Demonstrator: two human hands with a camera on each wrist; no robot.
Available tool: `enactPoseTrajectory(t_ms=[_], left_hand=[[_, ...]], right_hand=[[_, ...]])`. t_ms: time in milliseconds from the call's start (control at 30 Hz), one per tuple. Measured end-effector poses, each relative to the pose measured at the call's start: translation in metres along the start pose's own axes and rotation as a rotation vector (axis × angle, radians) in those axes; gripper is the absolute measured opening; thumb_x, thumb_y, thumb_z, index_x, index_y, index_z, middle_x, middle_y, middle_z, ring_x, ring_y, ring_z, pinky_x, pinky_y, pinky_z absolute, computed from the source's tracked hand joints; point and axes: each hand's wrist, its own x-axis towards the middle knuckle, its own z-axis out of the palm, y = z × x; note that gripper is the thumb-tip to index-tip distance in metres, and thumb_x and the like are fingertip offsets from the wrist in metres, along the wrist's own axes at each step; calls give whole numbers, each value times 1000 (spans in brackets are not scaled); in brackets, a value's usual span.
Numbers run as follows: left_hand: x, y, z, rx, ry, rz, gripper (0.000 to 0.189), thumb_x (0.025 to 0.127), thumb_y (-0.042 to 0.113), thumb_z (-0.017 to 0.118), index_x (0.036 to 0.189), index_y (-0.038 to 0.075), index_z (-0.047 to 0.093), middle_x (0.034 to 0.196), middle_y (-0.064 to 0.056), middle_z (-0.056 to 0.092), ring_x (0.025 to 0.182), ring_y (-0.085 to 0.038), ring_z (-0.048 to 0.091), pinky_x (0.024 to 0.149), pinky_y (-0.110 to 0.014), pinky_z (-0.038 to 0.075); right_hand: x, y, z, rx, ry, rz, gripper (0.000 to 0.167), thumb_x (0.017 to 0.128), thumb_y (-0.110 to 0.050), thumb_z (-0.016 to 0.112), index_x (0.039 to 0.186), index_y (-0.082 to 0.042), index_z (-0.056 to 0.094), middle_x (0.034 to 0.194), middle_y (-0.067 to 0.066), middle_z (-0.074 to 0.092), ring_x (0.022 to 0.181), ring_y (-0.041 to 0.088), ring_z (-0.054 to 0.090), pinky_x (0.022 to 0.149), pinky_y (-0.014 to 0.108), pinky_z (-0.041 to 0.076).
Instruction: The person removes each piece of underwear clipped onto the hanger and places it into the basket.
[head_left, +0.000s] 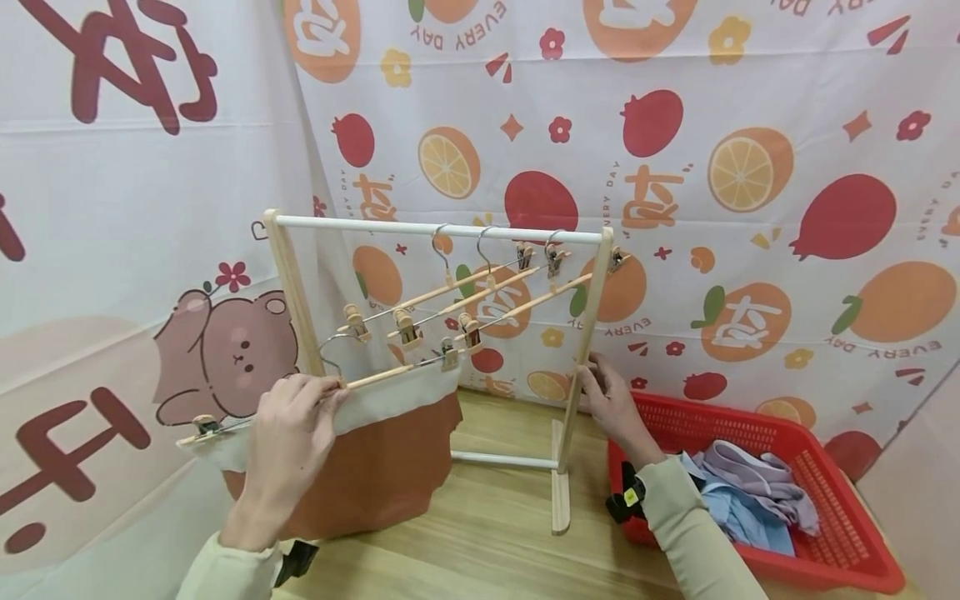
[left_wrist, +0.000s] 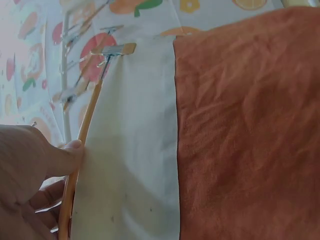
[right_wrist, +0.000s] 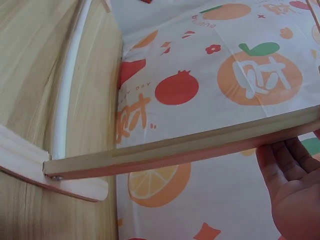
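Note:
My left hand (head_left: pixel 292 425) pinches the wooden bar of a clip hanger (head_left: pixel 378 377) near its hook, in front of the rack's left post. From its clips hangs a cloth (head_left: pixel 375 475), rust-brown with a broad off-white band along the top; its garment type cannot be told. In the left wrist view, thumb and fingers hold the hanger bar (left_wrist: pixel 86 125) beside the off-white band. My right hand (head_left: pixel 611 404) grips the right post (head_left: pixel 572 417) of the small wooden clothes rack. In the right wrist view, its fingers (right_wrist: pixel 280 162) lie against that post.
Three clip hangers (head_left: pixel 491 287) without clothes hang from the white top rail (head_left: pixel 375 225). A red basket (head_left: pixel 825 558) with light blue and lilac garments (head_left: pixel 757 492) stands at the right. Printed curtains (head_left: pixel 480 100) rise behind the wood-grain table (head_left: pixel 495 533).

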Motion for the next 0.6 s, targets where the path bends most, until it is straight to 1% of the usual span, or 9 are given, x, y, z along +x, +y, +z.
enactPoseTrajectory(t_ms=[100, 167, 233, 333, 433, 533, 600], left_hand=[[-5, 8, 0, -28, -16, 33, 10, 82, 1, 78, 91, -1, 73, 79, -12, 68, 70, -28, 57, 67, -36, 38], [-8, 13, 2, -61, -10, 63, 9, 83, 4, 77, 91, -1, 74, 79, -10, 68, 70, -26, 57, 68, -33, 37], [-11, 20, 5, -92, 5, 96, 11, 88, 10, 73, 91, 0, 74, 79, -8, 68, 71, -24, 57, 69, -31, 36], [-15, 30, 9, -126, 24, 130, 27, 99, 26, 64, 91, 2, 74, 80, -6, 68, 72, -22, 57, 68, -29, 34], [-16, 40, 13, -143, 21, 144, 42, 104, 38, 54, 89, 4, 74, 81, -3, 68, 73, -20, 57, 66, -27, 33], [-18, 47, 14, -181, 7, 157, 43, 105, 39, 53, 88, 6, 74, 82, -1, 68, 74, -19, 57, 67, -25, 33], [-17, 51, 15, -218, -8, 177, 42, 105, 38, 53, 89, 6, 74, 83, 0, 68, 75, -17, 58, 69, -25, 36]], right_hand=[[0, -1, -1, 2, -8, -5, 40, 110, -29, 43, 144, -8, 48, 123, 26, 66, 118, 43, 65, 100, 59, 53], [1, 0, -1, -2, -14, -6, 40, 110, -29, 43, 144, -8, 47, 123, 27, 66, 117, 43, 65, 101, 59, 53], [1, 1, -2, -5, -19, -8, 40, 110, -28, 43, 144, -7, 47, 123, 27, 66, 118, 45, 65, 101, 58, 53], [2, 2, -3, -12, -22, -1, 40, 110, -29, 43, 145, -9, 47, 123, 26, 67, 119, 46, 64, 101, 57, 53], [3, 2, -3, -8, -20, -2, 41, 110, -31, 44, 146, -11, 47, 123, 26, 67, 119, 46, 64, 101, 57, 53], [4, 0, -4, -3, -27, -8, 42, 110, -32, 44, 147, -11, 47, 124, 25, 67, 119, 42, 65, 100, 56, 54], [3, 1, -4, -2, -24, -9, 42, 110, -32, 44, 146, -11, 48, 123, 25, 68, 118, 39, 66, 99, 54, 55]])
